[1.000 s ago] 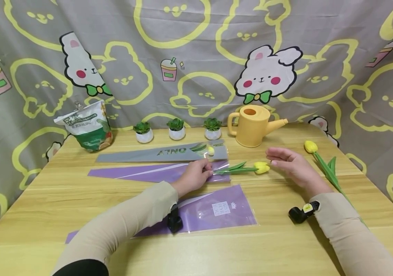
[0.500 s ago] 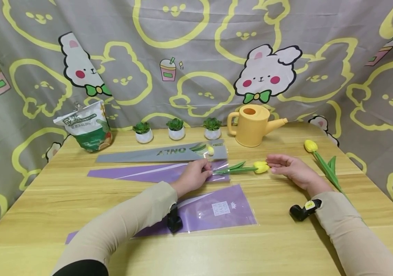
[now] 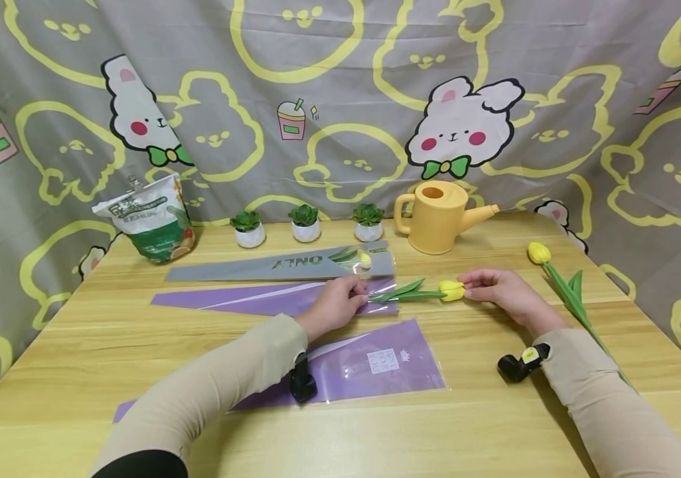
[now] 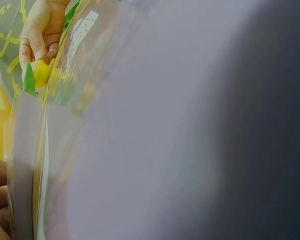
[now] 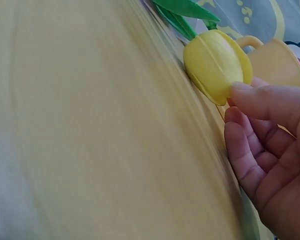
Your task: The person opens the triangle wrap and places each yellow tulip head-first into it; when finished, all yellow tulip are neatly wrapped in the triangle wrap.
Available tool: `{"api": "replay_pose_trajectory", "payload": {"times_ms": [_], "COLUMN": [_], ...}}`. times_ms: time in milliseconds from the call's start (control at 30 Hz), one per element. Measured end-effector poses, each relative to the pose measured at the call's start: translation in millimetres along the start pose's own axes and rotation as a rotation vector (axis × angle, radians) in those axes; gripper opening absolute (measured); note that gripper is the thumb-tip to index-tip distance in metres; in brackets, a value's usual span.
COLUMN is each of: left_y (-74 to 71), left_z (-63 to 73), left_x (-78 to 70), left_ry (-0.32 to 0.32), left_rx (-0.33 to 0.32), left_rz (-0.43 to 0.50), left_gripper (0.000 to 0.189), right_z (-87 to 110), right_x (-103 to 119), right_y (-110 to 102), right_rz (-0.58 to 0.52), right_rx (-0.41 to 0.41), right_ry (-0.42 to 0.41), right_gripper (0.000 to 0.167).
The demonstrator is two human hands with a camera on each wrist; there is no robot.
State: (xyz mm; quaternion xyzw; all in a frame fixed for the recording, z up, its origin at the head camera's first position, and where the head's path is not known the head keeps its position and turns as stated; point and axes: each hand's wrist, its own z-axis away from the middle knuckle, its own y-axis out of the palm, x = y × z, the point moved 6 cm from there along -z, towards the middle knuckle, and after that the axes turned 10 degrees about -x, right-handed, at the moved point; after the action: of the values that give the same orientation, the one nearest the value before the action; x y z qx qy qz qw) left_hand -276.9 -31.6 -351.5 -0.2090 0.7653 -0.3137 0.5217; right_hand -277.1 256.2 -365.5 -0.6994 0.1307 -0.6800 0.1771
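A yellow tulip (image 3: 452,291) with green leaves lies with its stem inside the mouth of a purple flower sleeve (image 3: 245,299). My right hand (image 3: 504,292) pinches the tip of the blossom between thumb and fingers; the right wrist view shows the thumb pressed on the yellow petals (image 5: 215,65). At the sleeve's clear right end, my left hand (image 3: 336,304) pinches the edge near the stem. The stem's lower part is hidden behind that hand and within the sleeve. A blurred purple sheet (image 4: 140,125) fills most of the left wrist view.
Behind lies a grey sleeve (image 3: 233,269) holding another tulip (image 3: 365,261). A second purple sleeve (image 3: 352,372) lies in front, under the left forearm. A loose tulip (image 3: 539,253) is at right. Along the back stand a watering can (image 3: 436,222), small potted plants (image 3: 306,230) and a bag (image 3: 158,226).
My right hand has moved slightly left to the blossom, and its fingers have closed on the petals. The left hand has kept its place at the sleeve's end.
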Motion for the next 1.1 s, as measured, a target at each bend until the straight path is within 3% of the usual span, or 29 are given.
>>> {"api": "replay_pose_trajectory", "payload": {"times_ms": [600,867,1100], "left_y": [2.0,1.2,0.5], "left_z": [-0.2,1.4,0.9], "left_x": [1.5,0.2,-0.9], "left_ry": [-0.004,0.014,0.016], "left_rx": [0.002,-0.009,-0.015], "left_rz": [0.002,0.005,-0.003], "left_gripper": [0.01,0.011,0.011], "right_z": [-2.0,-4.9,-6.1], "right_x": [14.6,16.9,20.8], "right_y": [18.4,37.3,48.1], "right_rz": [0.026,-0.116,-0.143], "right_rx": [-0.04,-0.009,-0.025], "right_ry": [-0.027,0.025,0.072], "right_gripper": [0.032,0.021,0.021]}}
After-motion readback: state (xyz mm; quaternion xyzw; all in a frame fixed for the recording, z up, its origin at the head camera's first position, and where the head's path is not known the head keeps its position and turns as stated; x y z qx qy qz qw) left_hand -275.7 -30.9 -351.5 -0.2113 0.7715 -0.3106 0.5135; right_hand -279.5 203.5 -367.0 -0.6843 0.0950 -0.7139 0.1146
